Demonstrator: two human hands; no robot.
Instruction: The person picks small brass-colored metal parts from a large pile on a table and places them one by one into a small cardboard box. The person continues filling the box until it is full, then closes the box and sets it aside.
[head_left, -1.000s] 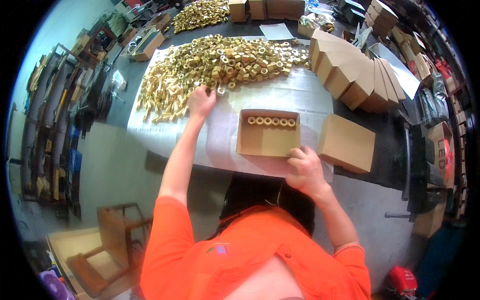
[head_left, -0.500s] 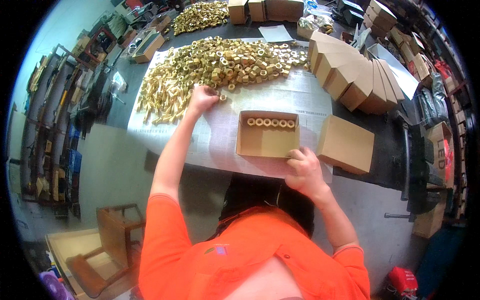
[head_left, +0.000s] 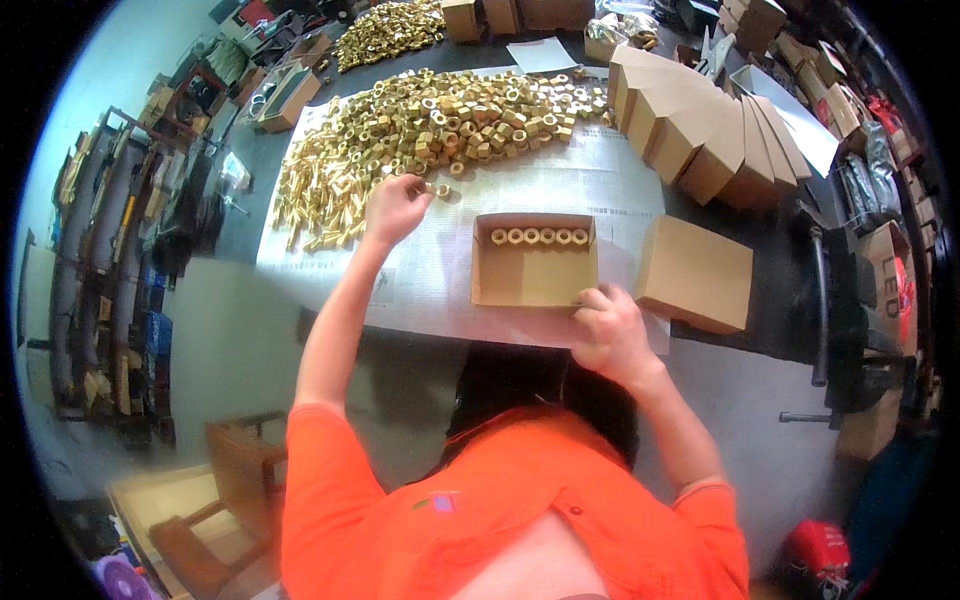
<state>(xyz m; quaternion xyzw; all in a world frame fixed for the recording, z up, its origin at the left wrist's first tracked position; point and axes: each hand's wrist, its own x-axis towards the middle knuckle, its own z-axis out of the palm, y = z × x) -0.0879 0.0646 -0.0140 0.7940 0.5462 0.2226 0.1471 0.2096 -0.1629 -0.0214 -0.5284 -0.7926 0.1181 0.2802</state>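
Paper-covered table [head_left: 440, 280]: open box [head_left: 535, 268] between hands, left [head_left: 395, 205] pinching brass nuts [head_left: 440, 125], right [head_left: 608, 330] gripping box.

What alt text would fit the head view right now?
A person's left hand picks at the edge of a heap of brass nuts while the right hand steadies an open box holding one row of nuts, with a closed box beside it.
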